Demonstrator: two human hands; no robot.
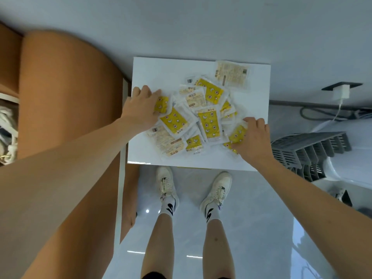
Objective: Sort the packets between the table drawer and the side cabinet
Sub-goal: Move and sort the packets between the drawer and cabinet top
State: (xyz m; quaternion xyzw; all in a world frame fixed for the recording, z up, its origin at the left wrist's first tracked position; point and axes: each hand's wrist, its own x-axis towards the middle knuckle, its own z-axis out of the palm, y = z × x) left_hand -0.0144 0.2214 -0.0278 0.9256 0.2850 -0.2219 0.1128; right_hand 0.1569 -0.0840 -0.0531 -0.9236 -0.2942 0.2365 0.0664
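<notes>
Standing over the white table (153, 69), w/ the orange-brown side cabinet (66, 93) far left, its door looking open, some white cord on a shelf inside; left hand (141, 109) sits at the pile's left edge, fingers curled down onto a yellow packet (161, 104), pinching it; next, centre, the packets (201, 115) lie heaped and overlapping, yellow ones mixed w/ pale beige ones, one beige packet (231, 74) apart at the far edge; then right hand (254, 137) at the pile's right side, fingers bent round a yellow packet's corner (237, 135), gripping it; grey slatted rack (310, 152) off to the right. Risks, as I judge: packets are slick and stacked, so lifting one prob. drags neighbours along, maybe off the near edge to the floor; yellow and beige overlap, so a grab could take both kinds, wrong sort. Drawer not visible from here.
</notes>
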